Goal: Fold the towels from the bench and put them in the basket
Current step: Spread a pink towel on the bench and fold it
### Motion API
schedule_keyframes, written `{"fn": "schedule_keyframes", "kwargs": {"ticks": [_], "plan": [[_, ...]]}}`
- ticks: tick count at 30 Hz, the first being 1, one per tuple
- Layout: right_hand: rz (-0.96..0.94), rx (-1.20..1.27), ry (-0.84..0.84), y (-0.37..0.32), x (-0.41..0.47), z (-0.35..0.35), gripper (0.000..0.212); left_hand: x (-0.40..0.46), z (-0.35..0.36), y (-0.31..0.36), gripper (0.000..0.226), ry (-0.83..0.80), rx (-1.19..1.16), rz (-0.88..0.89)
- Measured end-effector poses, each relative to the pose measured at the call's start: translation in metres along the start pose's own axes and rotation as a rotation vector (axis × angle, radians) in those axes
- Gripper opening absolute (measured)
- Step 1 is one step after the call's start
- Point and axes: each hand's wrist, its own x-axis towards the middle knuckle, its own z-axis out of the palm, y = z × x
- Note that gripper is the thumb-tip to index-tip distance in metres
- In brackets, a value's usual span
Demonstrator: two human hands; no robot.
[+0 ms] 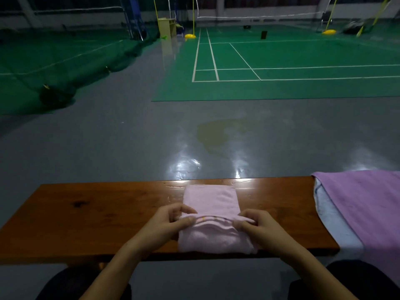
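Under the left hand [167,224] and right hand [258,227]: side edges of the pale pink folded towel [211,200], covered by the fingers. Beneath that towel: a patch of the glossy brown wooden bench [97,215], unseen. Right of the right hand: a flat purple towel [365,204] cut by the frame's right edge, over a pale blue-grey cloth [333,219] showing only as a strip. Below the hands: both forearms cut by the bottom edge. Far beyond the hands: small dark objects on the green court [281,59], too dim to identify.
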Motion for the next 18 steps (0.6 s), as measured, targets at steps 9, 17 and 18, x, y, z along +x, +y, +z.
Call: {"fn": "schedule_keyframes", "kwargs": {"ticks": [9,17,18], "plan": [[0.289,0.686,-0.033,-0.012,0.008,0.001,0.037,0.007,0.006,0.017,0.029,0.089,0.01,0.122],[0.039,0.416,-0.004,-0.021,0.036,-0.006,0.05,0.058,0.014,0.009,0.015,0.424,-0.035,0.114],[0.028,0.38,0.055,-0.021,0.043,-0.005,0.043,0.067,0.014,0.005,0.017,0.451,-0.062,0.094]]}}
